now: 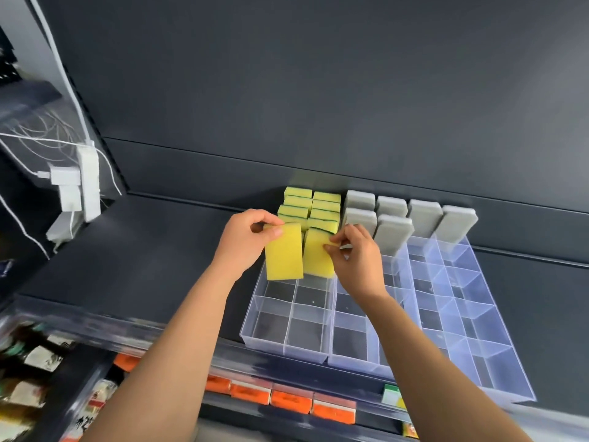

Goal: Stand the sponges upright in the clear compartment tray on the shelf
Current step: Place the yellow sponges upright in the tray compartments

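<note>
Fingers [274,231] of left hand [245,232] curled on the top edge of left yellow sponge [284,253]; right hand [357,256] pinching narrowly the upper right edge of right yellow sponge [317,255]. Both sponges upright, long axis up and down, over the two left columns of clear compartment tray [318,349] on shelf [159,250], just in front of standing yellow rows [310,207], with grey sponges [392,218] to the right. Free compartments directly below each grip; seated or not, cannot tell. Probably straight down next, each hand nearest its own column.
</note>
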